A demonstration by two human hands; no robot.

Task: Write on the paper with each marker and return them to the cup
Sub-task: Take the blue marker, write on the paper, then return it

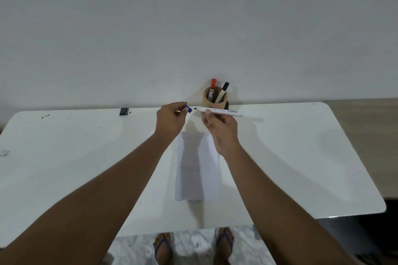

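White table (301,146) against pale wall; white paper sheet (197,170) lies centred, round wooden cup (214,101) behind it. Our right hand (221,129) pinches the uncapped white marker (219,111) level above the paper; left hand (170,120) pinches its blue cap (189,109), just apart from the tip.

Not much legible here tbh. The white marker with the dark tip (219,111), held level just in front of the tan cylindrical cup (214,103), has a barcode near its back end and a line of red print along the barrel, too small to read. Inside that cup, the orange-capped marker (212,90) shows bold black letters, maybe "PE", the rest hidden.
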